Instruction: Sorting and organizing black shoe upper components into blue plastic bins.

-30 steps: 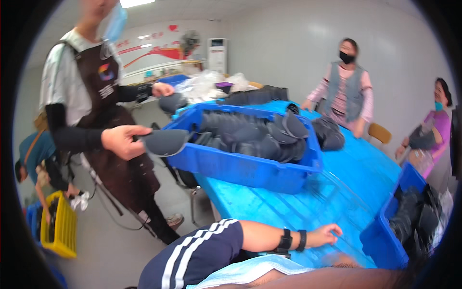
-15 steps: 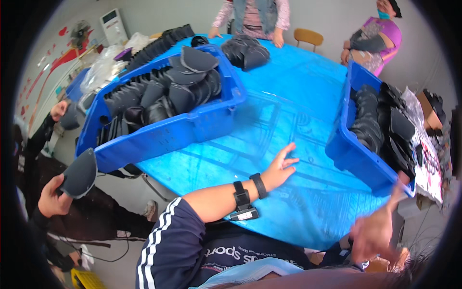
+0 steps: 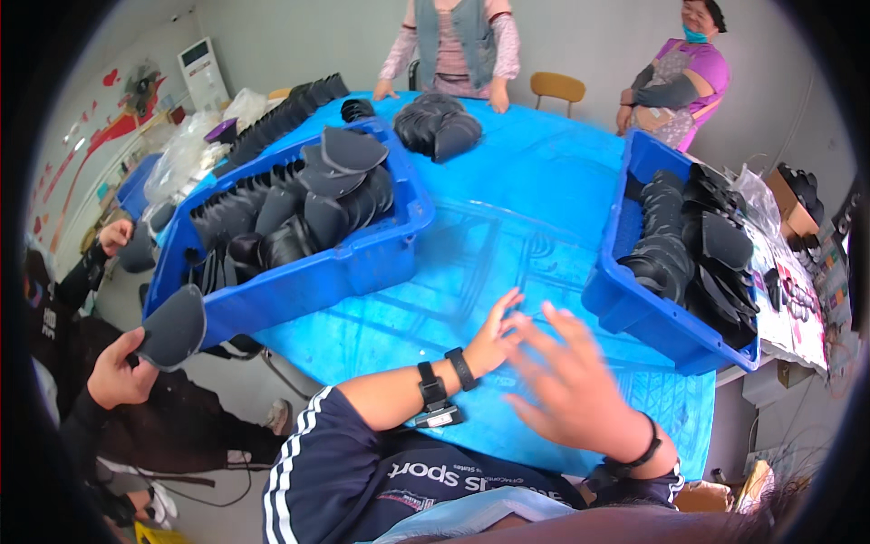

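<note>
My left hand [image 3: 495, 340] is above the blue-covered table [image 3: 471, 231], its fingers stretched out with nothing in them. Close beside it, and partly overlapping it in view, my right hand [image 3: 569, 385] is raised with its fingers spread, a little blurred and holding nothing. Whether the fingertips touch, I cannot tell. To the left stands a blue crate [image 3: 308, 272] heaped with dark curved, rounded pieces [image 3: 276, 213]. Another blue crate [image 3: 671, 340] on the right holds rows of similar dark pieces [image 3: 666, 231].
A person's hand [image 3: 122, 372] at the left grips a dark curved piece [image 3: 174, 328]. Across the table a person [image 3: 453, 50] rests both hands beside a dark pile [image 3: 437, 127]. Another person [image 3: 675, 86] stands with folded arms near a wooden chair [image 3: 557, 88].
My right hand has swung left from beside the right crate to my left hand. My left hand has shifted slightly left and down in view. The whole view has shifted slightly.
</note>
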Available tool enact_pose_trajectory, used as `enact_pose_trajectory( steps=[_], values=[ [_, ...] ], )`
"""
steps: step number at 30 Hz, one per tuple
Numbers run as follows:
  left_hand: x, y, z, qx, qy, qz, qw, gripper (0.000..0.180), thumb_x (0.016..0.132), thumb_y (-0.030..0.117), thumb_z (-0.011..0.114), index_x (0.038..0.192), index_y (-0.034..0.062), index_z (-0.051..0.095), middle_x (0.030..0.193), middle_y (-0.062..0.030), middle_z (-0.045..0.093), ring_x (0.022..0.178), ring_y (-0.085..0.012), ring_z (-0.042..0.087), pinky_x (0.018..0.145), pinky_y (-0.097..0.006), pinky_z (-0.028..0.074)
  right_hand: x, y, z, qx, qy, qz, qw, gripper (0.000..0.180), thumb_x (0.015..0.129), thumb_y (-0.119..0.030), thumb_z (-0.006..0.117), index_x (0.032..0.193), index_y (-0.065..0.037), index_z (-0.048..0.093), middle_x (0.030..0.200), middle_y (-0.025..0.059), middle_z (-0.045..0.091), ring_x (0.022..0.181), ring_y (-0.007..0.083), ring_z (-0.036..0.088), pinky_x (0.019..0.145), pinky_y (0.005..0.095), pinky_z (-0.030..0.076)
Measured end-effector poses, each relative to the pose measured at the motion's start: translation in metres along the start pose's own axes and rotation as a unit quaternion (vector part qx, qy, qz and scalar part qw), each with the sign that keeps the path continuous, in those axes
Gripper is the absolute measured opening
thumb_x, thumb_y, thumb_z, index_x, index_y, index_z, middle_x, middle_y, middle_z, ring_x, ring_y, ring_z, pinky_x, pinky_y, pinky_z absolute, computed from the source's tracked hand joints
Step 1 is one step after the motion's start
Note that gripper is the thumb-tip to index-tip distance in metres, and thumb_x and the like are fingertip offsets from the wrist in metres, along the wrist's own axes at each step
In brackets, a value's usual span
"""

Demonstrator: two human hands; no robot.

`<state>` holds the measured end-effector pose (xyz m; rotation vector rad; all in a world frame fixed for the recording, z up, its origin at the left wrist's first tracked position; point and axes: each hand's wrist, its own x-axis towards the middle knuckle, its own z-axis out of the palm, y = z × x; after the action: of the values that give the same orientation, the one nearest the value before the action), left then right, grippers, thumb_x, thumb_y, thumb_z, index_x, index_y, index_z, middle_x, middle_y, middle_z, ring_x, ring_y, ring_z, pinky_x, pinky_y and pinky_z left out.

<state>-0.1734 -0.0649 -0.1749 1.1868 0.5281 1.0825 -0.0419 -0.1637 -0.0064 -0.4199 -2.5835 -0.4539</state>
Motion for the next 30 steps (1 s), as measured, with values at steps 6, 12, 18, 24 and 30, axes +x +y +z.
enact_pose_trajectory(
  steps=[6,12,18,24,30],
  values=[
    [-0.014,-0.003,-0.03,0.027,0.103,0.061,0.992,0.074,0.08,-0.009,0.046,0.14,0.0146,0.01,0.142,-0.0095,0.015,0.123,-0.0219,0.036,0.091,-0.031,0.039,0.01,0.044,-0.028,-0.097,0.074,0.405,0.906,0.046,0.066,-0.009,0.061,0.11,-0.001,0.05,0.111,0.0175,0.052,0.106,0.0359,0.048,0.094,0.0446,0.036],
    [0.003,0.067,0.028,-0.164,0.007,0.194,0.967,0.067,0.091,0.039,0.034,0.142,0.0139,-0.002,0.148,-0.0075,-0.001,0.136,-0.0244,0.007,0.108,-0.038,0.004,-0.001,0.034,-0.021,0.259,-0.095,0.172,0.946,0.061,0.071,-0.008,0.06,0.127,0.005,0.039,0.126,0.0224,0.045,0.115,0.036,0.046,0.096,0.0399,0.038],
    [-0.003,0.116,0.044,-0.181,-0.106,0.208,0.955,0.068,0.091,0.054,0.017,0.142,0.0134,-0.004,0.148,-0.008,-0.003,0.137,-0.0223,-0.001,0.108,-0.037,-0.005,0.026,0.017,-0.023,0.315,-0.09,0.165,0.93,0.049,0.07,-0.005,0.052,0.118,0.007,0.048,0.117,0.0239,0.051,0.108,0.0369,0.051,0.095,0.0409,0.039],
    [0.024,0.081,-0.014,0.029,-0.073,0.083,0.993,0.061,0.095,0.043,0.025,0.141,0.0085,0.006,0.12,-0.0159,0.049,0.115,-0.0241,0.045,0.102,-0.036,0.025,-0.03,0.031,-0.023,0.377,0.314,0.412,0.768,0.017,0.079,-0.008,0.051,0.087,0.007,0.056,0.058,0.0073,0.056,0.064,0.0229,0.06,0.091,0.0479,0.042],
    [0.025,0.021,-0.077,0.07,0.037,0.035,0.996,0.026,0.09,0.02,0.042,0.106,0.006,0.057,0.076,-0.0056,0.061,0.074,-0.0119,0.058,0.076,-0.024,0.042,-0.086,0.092,-0.022,0.42,0.236,0.466,0.742,0.012,0.079,-0.003,0.045,0.067,-0.001,0.048,0.054,0.0063,0.046,0.039,0.0139,0.043,0.067,0.0316,0.051]
  ],
)
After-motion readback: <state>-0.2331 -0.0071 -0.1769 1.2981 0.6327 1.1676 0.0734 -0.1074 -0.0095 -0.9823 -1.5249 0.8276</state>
